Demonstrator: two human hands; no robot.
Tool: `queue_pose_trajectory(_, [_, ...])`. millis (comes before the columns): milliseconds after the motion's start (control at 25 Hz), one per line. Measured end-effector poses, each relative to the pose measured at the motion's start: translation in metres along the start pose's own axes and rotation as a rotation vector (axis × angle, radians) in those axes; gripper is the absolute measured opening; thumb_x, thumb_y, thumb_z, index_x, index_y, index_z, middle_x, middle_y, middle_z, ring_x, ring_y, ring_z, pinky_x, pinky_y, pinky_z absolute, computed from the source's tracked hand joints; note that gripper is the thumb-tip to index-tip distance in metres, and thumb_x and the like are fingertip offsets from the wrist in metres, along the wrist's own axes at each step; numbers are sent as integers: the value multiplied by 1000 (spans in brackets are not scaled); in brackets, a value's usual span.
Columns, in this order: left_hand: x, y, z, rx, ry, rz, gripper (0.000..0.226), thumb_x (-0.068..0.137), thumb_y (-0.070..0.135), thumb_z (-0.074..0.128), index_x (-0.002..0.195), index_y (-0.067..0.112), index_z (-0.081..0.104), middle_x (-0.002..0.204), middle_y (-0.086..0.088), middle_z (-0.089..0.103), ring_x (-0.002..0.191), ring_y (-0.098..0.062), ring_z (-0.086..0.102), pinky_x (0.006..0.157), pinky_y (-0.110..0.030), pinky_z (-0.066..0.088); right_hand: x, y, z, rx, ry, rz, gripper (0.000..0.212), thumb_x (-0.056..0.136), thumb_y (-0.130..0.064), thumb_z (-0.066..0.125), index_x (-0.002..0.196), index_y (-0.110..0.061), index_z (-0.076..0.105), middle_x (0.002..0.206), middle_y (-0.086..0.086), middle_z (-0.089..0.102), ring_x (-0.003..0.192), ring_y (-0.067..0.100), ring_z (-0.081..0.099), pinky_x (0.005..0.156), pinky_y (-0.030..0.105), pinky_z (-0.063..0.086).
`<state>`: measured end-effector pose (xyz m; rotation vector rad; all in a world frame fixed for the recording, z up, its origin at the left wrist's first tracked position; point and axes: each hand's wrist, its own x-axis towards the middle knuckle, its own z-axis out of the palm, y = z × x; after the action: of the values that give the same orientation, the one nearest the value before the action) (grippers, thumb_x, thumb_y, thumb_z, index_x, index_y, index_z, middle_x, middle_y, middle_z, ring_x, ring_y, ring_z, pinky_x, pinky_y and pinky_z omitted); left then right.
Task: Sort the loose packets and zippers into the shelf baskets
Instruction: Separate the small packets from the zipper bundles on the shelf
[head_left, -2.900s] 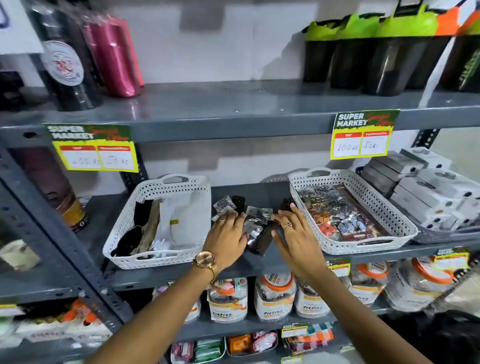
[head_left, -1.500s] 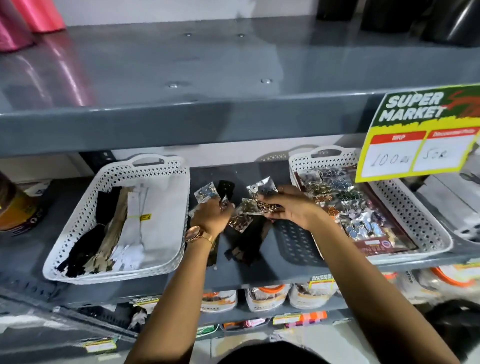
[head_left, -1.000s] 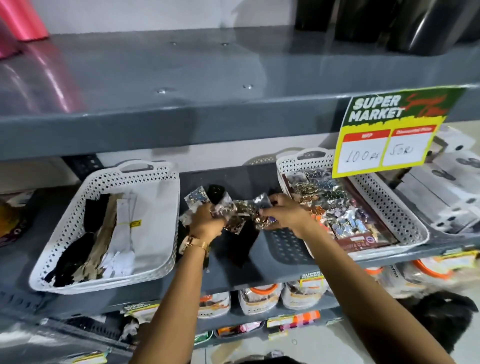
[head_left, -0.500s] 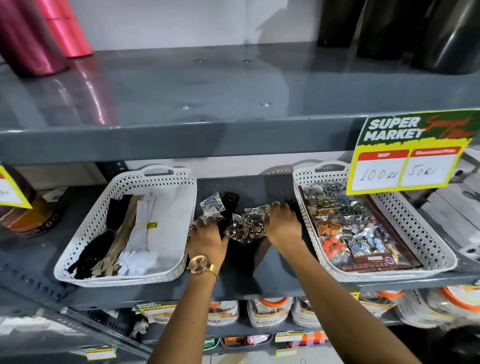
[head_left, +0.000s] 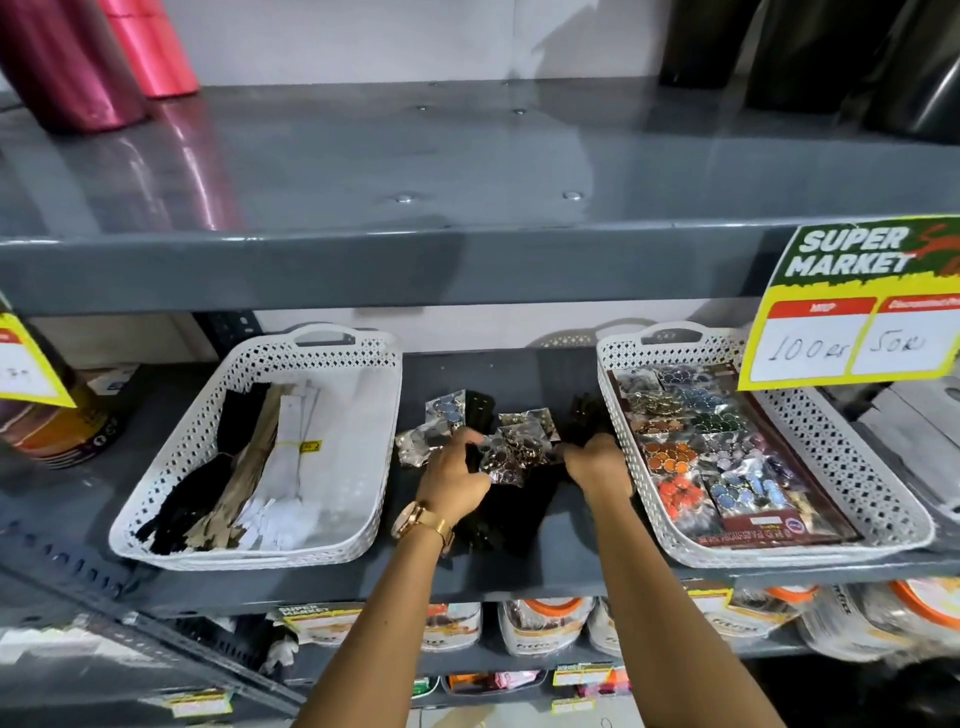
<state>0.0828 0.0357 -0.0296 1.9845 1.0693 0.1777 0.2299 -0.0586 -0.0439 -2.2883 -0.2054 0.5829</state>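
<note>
Head view, looking down at the middle shelf (head_left: 519, 374) of a grey metal rack. Both my hands work in the gap between two white perforated baskets. My left hand (head_left: 454, 480), with a gold watch (head_left: 415, 519) at the wrist, rests on the loose pile, its fingers curled down over the clear packets (head_left: 511, 449) of small round pieces; whether this grip is clamped on one of them I cannot tell. My right hand (head_left: 597, 465) lies palm-down beside the packets, fingers bent onto the dark heap, just beside the right basket's wall; its grip, too, I cannot tell, since the fingertips are hidden. Beneath and behind the packets lie black zippers (head_left: 511, 519), spread on the bare shelf between the baskets.

Left basket (head_left: 363, 405): holds black, tan and white zippers laid lengthwise along its left side, the white bundle tied with a yellow tag (head_left: 310, 446). Right basket (head_left: 831, 447): holds packets of coloured round pieces, orange, blue and green, on a printed card.

Upper shelf (head_left: 467, 260): carries pink bottles (head_left: 150, 47) at the left and dark containers at the right. A yellow "SUPER MARKET" price tag (head_left: 852, 312), marked 100 and 50, hangs from its front edge above the right basket. Jars with orange lids (head_left: 545, 618) stand on the shelf below.
</note>
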Motion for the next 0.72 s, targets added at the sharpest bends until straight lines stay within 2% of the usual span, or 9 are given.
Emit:
queue_pose_trajectory(80, [6,3,-6,-129,-41,-9,57,70,-4,50,118,26,58,90,3,60,65,-15,57,53,-25,44,3,-1,-2,194,-28,27,28,74,-20,70,90,2,64,89,18,71,81,35,66,78,45,55])
queue_pose_trajectory(200, [9,1,-11,-172,58,89,63,70,-8,50,123,26,58,109,-6,63,68,-12,57,48,-11,44,3,-3,-4,184,-9,-21,37,80,-26,62,98,6,63,84,21,69,70,31,60,67,39,51])
queue_pose_trajectory(240, [9,2,-12,-154,106,139,62,71,-8,50,121,28,59,112,-11,64,69,-17,58,48,-14,45,2,-6,-6,127,2,-52,39,84,-30,57,102,5,62,88,21,68,74,32,61,70,39,52])
queue_pose_trajectory(360, [9,11,-15,-112,202,239,54,75,-6,47,111,27,70,105,-20,67,74,-37,62,61,-36,50,-10,-19,-15,-44,48,-154,41,92,-32,49,117,1,53,109,21,63,99,39,61,87,44,52])
queue_pose_trajectory(440, [7,16,-15,-161,203,275,47,80,-6,47,110,21,72,107,-23,66,74,-36,61,63,-31,46,-19,-27,-25,-130,135,-255,41,94,-33,50,115,1,55,112,23,64,103,38,62,86,42,52])
queue_pose_trajectory(480, [5,18,-14,-199,190,287,41,83,-3,50,111,19,71,112,-21,63,81,-34,63,70,-28,46,-24,-31,-31,-129,151,-289,39,94,-33,51,110,1,59,107,23,66,98,38,64,83,42,54])
queue_pose_trajectory(560, [-3,25,-14,-236,125,314,30,84,23,65,114,20,69,119,-9,58,103,-23,62,87,-24,46,-34,-43,-40,114,70,-303,29,92,-30,57,99,-2,63,99,20,70,88,35,68,78,46,57])
queue_pose_trajectory(640, [-8,36,-14,-185,38,370,44,70,52,73,107,28,69,111,6,61,101,-3,59,87,-10,42,-44,-55,-40,515,-133,-223,14,90,-23,62,92,-10,65,91,13,72,74,27,70,65,40,61])
queue_pose_trajectory(720, [-10,45,-16,-77,43,452,41,67,45,78,102,29,67,101,7,63,92,-2,59,79,-6,45,-50,-64,-34,796,-343,-180,8,90,-19,62,85,-14,63,72,5,73,60,18,69,52,30,59])
